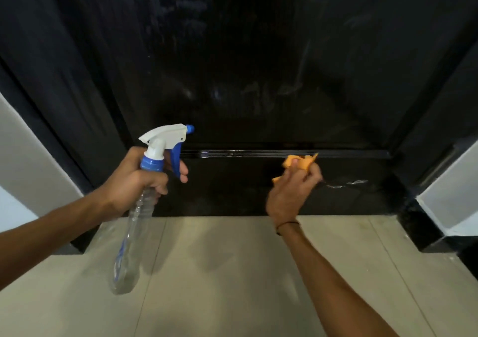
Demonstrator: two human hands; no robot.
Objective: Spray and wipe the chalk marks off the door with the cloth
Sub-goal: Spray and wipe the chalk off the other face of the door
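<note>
Item: door [258,52]. Black, glossy, upright, filling the upper view; wet sheen across the middle panel. Faint pale chalk marks [261,96] smeared at mid-height, a further whitish streak [346,182] low on the bottom panel, just right of the right hand.

Item: cloth [300,162]. Orange, bunched, gripped in the curled fingers of the right hand [292,189] and held at or against the lower door panel, just under the horizontal ridge [258,153] (contact likely, not certain). Judged soft, light, fully pliable; best wadded in the palm with a flat pad left forward for rubbing.

Item: spray bottle [134,223]. Clear plastic, white-and-blue trigger head, nozzle aimed at the door. Held by the left hand [139,176], closed round the neck, fingers resting at the blue trigger. Appears nearly empty, so judged light; thin ribbed wall probably dents if squeezed, possibly slick when wet. Neck under the trigger head judged the sound hold.

Item: floor [232,272]. Pale tiles, below the door.

Item: wristband [287,225]. Dark, on the right wrist.

Writing: blue print along the bottle body, too blurred to read; no brand legible anywhere.
</note>
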